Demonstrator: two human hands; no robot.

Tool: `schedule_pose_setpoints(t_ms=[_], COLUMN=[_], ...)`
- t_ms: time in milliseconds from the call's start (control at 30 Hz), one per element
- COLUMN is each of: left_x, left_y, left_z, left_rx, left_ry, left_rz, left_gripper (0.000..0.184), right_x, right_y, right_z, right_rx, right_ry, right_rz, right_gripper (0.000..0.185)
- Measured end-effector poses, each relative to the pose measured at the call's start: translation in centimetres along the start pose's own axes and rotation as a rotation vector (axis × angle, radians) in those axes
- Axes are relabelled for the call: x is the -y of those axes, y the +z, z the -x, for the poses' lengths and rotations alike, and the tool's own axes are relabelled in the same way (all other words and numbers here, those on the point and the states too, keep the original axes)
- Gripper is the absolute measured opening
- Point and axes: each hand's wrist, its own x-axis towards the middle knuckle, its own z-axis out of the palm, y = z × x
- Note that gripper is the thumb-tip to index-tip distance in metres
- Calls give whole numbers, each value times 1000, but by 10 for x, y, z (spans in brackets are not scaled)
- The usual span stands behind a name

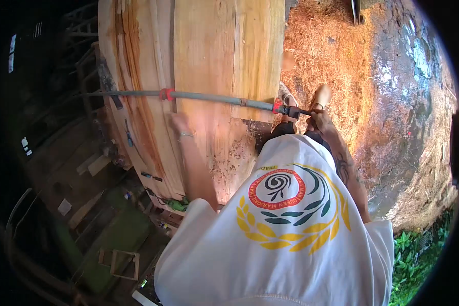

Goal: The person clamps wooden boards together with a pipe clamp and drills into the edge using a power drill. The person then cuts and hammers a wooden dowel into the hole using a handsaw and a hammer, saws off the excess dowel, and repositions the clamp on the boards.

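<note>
A long pipe clamp (pixel 209 97) lies across a wide wooden panel (pixel 204 51) made of boards set side by side. One red clamp jaw (pixel 167 94) sits partway along the grey pipe, and another red jaw (pixel 277 105) is at the panel's near right edge. My right hand (pixel 319 120) is closed around the screw handle at the pipe's right end. My left hand (pixel 179 122) is over the boards just below the pipe, near the first red jaw. Motion blurs its fingers, so their pose is unclear.
Left of the panel's middle lie a blue-handled tool (pixel 129 136), a dark-handled tool (pixel 151 176) and a green tool (pixel 177 204). Wood shavings (pixel 331 56) cover the ground by my feet. A small wooden frame (pixel 124 265) stands in the dark lower left.
</note>
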Motion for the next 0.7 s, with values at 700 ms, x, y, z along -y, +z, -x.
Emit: schedule_pose_setpoints(t_ms=[700], left_x=[-90], left_y=[66], left_z=[-73], left_rx=[-125], left_ry=[13], left_rz=[42], left_gripper=[29], right_x=[-8], right_y=[-4], right_z=[-11], right_rx=[-148], right_ry=[-6], right_rz=[173], right_gripper=[33])
